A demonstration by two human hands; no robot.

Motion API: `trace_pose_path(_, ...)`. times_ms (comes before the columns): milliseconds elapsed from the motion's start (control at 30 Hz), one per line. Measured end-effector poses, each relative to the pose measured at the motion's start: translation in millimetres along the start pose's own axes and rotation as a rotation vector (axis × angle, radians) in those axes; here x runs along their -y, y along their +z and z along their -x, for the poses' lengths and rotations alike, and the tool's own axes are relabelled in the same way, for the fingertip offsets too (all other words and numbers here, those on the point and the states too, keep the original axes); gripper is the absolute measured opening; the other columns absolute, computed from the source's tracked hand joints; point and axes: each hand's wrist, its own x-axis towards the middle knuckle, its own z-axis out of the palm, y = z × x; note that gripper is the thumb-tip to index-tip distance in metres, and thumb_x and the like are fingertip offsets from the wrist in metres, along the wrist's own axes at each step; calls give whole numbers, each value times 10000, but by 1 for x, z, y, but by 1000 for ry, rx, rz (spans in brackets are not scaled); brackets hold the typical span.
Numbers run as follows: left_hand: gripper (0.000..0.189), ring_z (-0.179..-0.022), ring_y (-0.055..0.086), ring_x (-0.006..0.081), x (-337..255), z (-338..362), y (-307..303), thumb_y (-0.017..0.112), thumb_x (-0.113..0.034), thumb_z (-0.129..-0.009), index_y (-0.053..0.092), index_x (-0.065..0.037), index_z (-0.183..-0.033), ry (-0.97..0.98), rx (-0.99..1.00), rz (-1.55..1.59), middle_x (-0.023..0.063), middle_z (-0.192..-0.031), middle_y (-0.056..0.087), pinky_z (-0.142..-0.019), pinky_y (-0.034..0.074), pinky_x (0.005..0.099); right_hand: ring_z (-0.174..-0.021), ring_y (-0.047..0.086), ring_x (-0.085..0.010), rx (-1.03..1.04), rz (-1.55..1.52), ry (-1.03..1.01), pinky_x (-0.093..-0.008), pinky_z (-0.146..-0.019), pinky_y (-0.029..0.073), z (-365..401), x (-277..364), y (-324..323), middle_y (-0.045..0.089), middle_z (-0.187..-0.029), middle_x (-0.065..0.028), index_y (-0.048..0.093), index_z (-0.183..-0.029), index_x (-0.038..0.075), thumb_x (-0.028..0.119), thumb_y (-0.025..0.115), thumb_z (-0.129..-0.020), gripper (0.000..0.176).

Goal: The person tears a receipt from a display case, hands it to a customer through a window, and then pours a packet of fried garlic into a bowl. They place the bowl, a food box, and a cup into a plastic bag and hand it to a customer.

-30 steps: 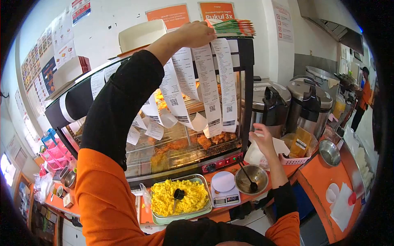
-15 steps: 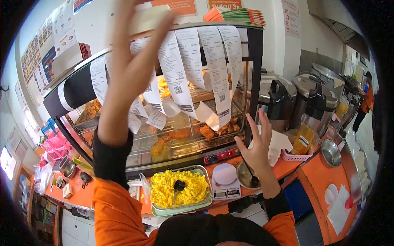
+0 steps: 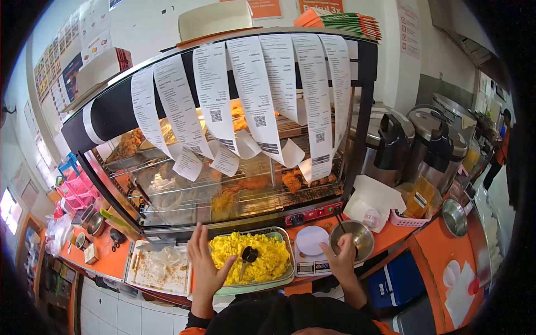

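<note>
My left hand (image 3: 206,263) is open, thumb spread, at the left edge of a metal tray (image 3: 291,262). Bright yellow scrambled-egg-like food (image 3: 237,254) heaps up in that tray. A black scoop (image 3: 249,255) rests in the food. My right hand (image 3: 341,261) hovers over the near side of a metal bowl (image 3: 365,237), its thumb apart from its bent fingers, with nothing visible in it. A dark-handled utensil (image 3: 338,215) leans in the bowl, partly hidden by that hand. Between the hands stands a digital kitchen scale (image 3: 312,241).
Behind, a glass display warmer (image 3: 251,195) holds fried food, with long paper receipts (image 3: 257,100) hanging over its front. A white tray (image 3: 159,279) with a plastic bag lies left. To the right are a paper box (image 3: 371,195) and large steel pots (image 3: 385,134).
My left hand has come down from in front of the receipts to the tray's left edge. My right hand has lowered towards the bowl, and its fingers are more bent.
</note>
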Motion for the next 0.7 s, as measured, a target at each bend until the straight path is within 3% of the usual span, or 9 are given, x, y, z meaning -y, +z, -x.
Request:
trace_pose_path(33,812,-1225,356,370,8,1,-1,684,-433,-764,331,-21,-1368,4,-58,-51,204,-1378,359,-1023,240,470,-636,359,-245,1,2,18,-375,-607,329,2,-3,1,328,-714,-69,349,-796,52,357,773,-730,526)
trace_pose_path(133,682,-1113,414,354,27,8,0,682,-455,-751,442,-20,-1218,-88,-76,-5,177,-1187,453,-971,277,458,-646,355,-240,-32,-9,69,-382,-610,324,7,-2,6,317,-713,-66,348,-798,48,353,762,-742,517)
trace_pose_path(167,588,-955,432,327,31,8,5,679,-482,-741,473,-20,-1040,-72,-133,-2,137,-971,446,-873,311,441,-657,356,-237,-22,3,77,-382,-621,331,9,-3,9,326,-725,-73,347,-806,45,345,745,-758,501)
trace_pose_path(367,613,-791,375,300,32,15,23,608,-575,-764,424,-1,-873,-64,-57,-28,120,-830,379,-733,302,421,-684,368,-232,9,-26,109,-384,-646,343,13,11,14,353,-744,-87,351,-818,37,331,711,-790,465)
trace_pose_path(700,564,-835,400,313,32,14,24,669,-506,-748,441,-14,-901,-35,-10,-49,119,-854,411,-770,304,412,-708,378,-248,6,18,138,-384,-664,335,19,0,12,355,-755,-92,357,-821,46,343,715,-791,467)
